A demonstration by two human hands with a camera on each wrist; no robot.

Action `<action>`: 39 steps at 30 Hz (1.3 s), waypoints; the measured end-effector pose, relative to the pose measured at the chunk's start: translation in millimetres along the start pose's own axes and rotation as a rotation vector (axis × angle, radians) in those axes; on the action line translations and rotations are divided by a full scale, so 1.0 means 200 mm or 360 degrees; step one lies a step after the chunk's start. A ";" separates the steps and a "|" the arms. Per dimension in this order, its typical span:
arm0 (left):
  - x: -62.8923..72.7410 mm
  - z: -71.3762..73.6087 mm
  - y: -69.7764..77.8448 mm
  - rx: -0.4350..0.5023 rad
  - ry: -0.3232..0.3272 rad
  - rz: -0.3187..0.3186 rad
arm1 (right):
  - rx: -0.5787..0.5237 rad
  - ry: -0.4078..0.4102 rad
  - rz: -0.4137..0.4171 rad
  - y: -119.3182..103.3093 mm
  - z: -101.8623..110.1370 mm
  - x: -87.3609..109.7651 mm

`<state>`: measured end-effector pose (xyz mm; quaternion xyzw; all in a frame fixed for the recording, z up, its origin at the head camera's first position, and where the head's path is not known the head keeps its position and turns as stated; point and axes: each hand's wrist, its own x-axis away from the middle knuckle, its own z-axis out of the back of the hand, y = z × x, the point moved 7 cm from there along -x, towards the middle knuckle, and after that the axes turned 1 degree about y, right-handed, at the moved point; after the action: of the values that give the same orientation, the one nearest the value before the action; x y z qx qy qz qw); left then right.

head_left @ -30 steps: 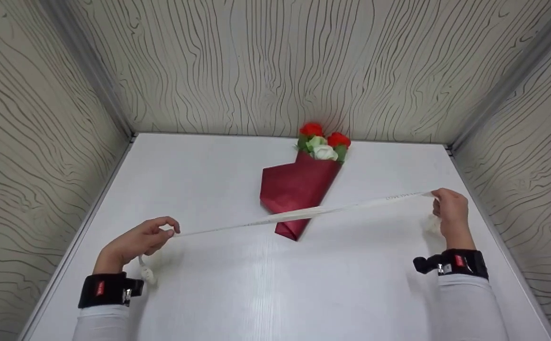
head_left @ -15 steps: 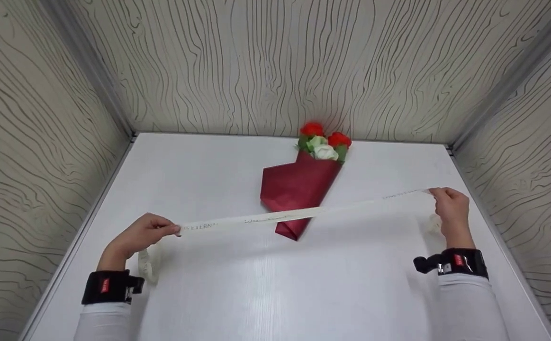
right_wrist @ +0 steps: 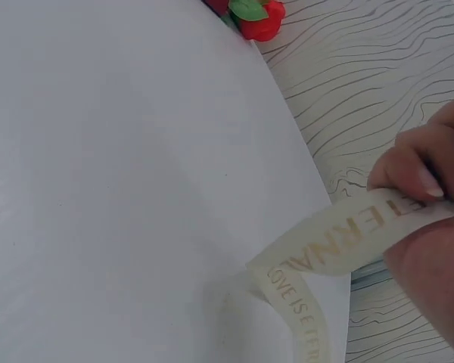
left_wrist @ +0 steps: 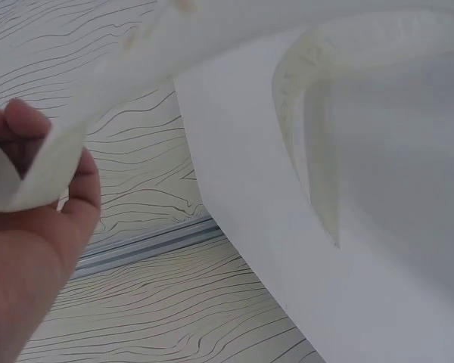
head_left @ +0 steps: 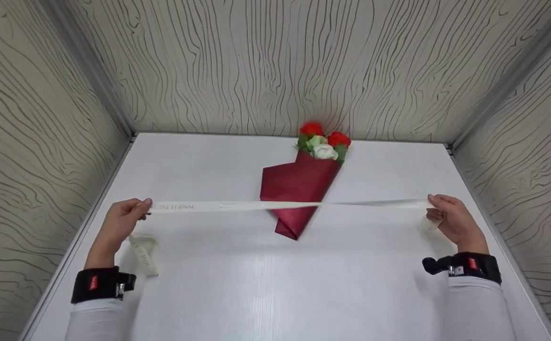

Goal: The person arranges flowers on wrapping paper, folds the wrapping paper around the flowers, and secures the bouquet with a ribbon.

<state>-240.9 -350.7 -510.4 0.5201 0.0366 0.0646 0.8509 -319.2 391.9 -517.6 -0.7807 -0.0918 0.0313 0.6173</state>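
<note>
A cream ribbon [head_left: 209,206] printed with lettering is stretched between both hands, with a twist near its middle. My left hand [head_left: 121,220] pinches it on the left, and a loose tail hangs to the table below that hand. On the right, my right hand [head_left: 453,218] pinches the ribbon between thumb and fingers; in the right wrist view its printed tail [right_wrist: 344,238] folds downward. Behind the ribbon lies a bouquet [head_left: 299,182] in dark red wrapping, red and white flowers toward the back. The ribbon passes in front of the wrapping's lower part.
The white table [head_left: 256,284] carries the bouquet near its back edge. Wood-grain panels [head_left: 275,66] enclose the back and both sides, with grey metal strips [head_left: 85,66] at the corners. Both wrists wear black camera straps [head_left: 96,285].
My left hand has moved left and up, and my right hand slightly right and down. The ribbon now runs nearly level and has turned, twisting near the middle. The bouquet stays put.
</note>
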 end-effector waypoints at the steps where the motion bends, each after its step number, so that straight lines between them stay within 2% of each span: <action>1: 0.00 0.01 0.00 0.0000 0.0040 0.0011 | 0.0019 0.0004 0.0017 -0.01 0.00 0.00; 3: -0.01 0.02 -0.01 0.0010 0.0104 0.0018 | 0.0108 0.0028 0.0048 -0.02 0.01 0.00; 6: -0.02 0.04 -0.02 0.0019 0.0194 0.0020 | 0.0418 0.0120 0.0101 -0.03 0.02 0.00; 10: -0.03 0.04 -0.04 -0.0008 0.0261 0.0056 | 0.0924 0.0370 0.0194 -0.05 0.05 -0.02; 13: -0.03 0.04 -0.05 -0.0052 0.0277 0.0096 | 0.1143 0.0570 0.0276 -0.05 0.05 -0.03; 19: -0.02 0.04 -0.04 -0.0082 0.0293 0.0113 | 0.1156 0.0868 0.0463 -0.10 0.03 -0.03; 24: -0.02 0.10 0.00 -0.0094 0.0345 0.0073 | 0.1094 0.1124 0.0550 -0.17 0.05 -0.01; 28: -0.02 0.13 0.03 -0.0099 0.0368 0.0045 | 0.1035 0.1192 0.0637 -0.21 0.04 0.01; 31: -0.02 0.11 -0.01 -0.0105 0.0287 0.0054 | 0.1102 0.1158 0.0644 -0.17 0.05 0.02; 35: 0.00 0.03 -0.12 -0.0173 -0.0005 0.0110 | 0.1390 0.1044 0.0562 -0.03 0.08 0.05; 37: 0.02 -0.01 -0.18 -0.0242 -0.0145 0.0135 | 0.1563 0.0941 0.0536 0.04 0.09 0.05; 39: 0.03 -0.05 -0.22 -0.0311 -0.0236 0.0151 | 0.1725 0.0800 0.0486 0.11 0.11 0.05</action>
<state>-233.8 -360.3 -553.4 0.4392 -0.0575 0.0694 0.8939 -310.5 409.0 -543.4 -0.3438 0.1981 -0.0234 0.9176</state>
